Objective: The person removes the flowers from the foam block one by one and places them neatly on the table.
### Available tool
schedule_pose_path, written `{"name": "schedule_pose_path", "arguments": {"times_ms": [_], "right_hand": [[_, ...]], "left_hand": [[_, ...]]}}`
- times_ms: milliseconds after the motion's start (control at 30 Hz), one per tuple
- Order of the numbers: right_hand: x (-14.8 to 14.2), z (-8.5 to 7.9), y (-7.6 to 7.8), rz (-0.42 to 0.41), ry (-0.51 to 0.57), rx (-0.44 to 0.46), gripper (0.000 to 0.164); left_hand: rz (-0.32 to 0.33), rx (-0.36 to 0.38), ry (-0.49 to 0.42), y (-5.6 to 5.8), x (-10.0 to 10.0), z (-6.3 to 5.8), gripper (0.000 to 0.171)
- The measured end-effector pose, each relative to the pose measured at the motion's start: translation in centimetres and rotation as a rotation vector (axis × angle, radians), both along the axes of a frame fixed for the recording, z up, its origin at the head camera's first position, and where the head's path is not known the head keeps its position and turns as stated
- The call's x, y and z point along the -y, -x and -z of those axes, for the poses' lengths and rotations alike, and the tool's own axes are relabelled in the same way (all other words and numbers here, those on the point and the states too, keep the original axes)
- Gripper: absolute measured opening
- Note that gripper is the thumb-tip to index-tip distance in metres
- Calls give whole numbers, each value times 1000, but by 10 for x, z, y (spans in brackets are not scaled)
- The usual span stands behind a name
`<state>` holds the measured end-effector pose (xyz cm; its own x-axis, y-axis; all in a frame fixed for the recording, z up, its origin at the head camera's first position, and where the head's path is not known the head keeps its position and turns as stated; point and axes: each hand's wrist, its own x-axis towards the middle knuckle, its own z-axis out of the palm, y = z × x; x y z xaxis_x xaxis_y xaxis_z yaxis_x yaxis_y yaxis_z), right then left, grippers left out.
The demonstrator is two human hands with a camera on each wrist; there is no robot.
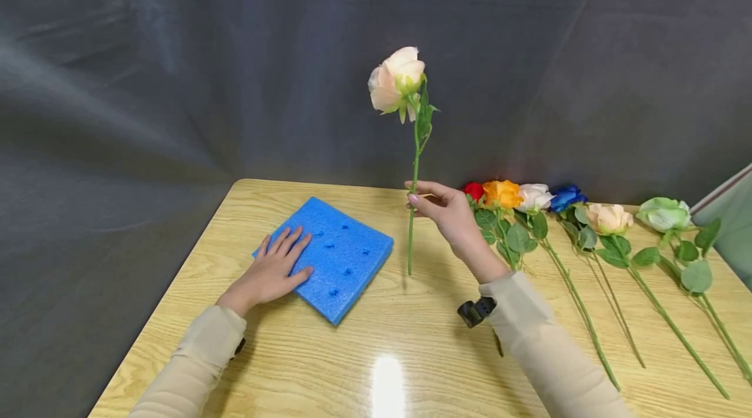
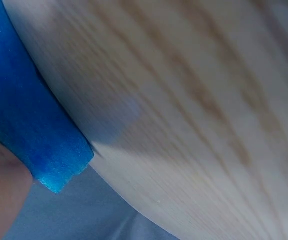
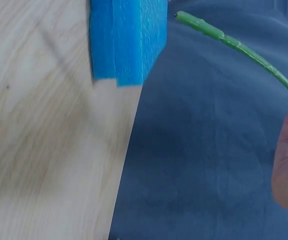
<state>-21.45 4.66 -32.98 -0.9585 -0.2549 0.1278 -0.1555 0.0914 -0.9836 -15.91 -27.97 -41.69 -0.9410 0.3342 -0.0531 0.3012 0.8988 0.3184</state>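
Observation:
My right hand (image 1: 443, 212) pinches the green stem of a pale pink artificial rose (image 1: 396, 81), held upright with its bloom high. The stem's lower end hangs to the right of a blue foam block (image 1: 352, 245); in the right wrist view the bare stem (image 3: 239, 46) slants down to the fingertips, its free end near the block's edge. Several small holes dot the block's top. My left hand (image 1: 273, 274) lies flat on the block's left part, fingers spread. The left wrist view shows the block's side (image 2: 34, 110) and only a bit of that hand.
On the right of the wooden table (image 1: 329, 366) lie several artificial roses: red (image 1: 472, 191), orange (image 1: 502, 194), white (image 1: 534, 197), blue (image 1: 567, 198), peach (image 1: 609, 218) and pale green (image 1: 664, 214). Their stems point toward the front. A dark cloth (image 1: 294, 65) hangs behind.

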Motion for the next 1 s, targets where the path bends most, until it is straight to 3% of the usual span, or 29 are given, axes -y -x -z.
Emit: {"name": "schedule_pose_path", "arguments": {"times_ms": [767, 1000], "right_hand": [[-62, 5, -9, 6, -42, 41, 26], [-75, 10, -16, 6, -102, 105, 41]], "left_hand": [[-9, 9, 28, 1, -1, -1, 70], [-13, 6, 29, 0, -1, 0, 71]]}}
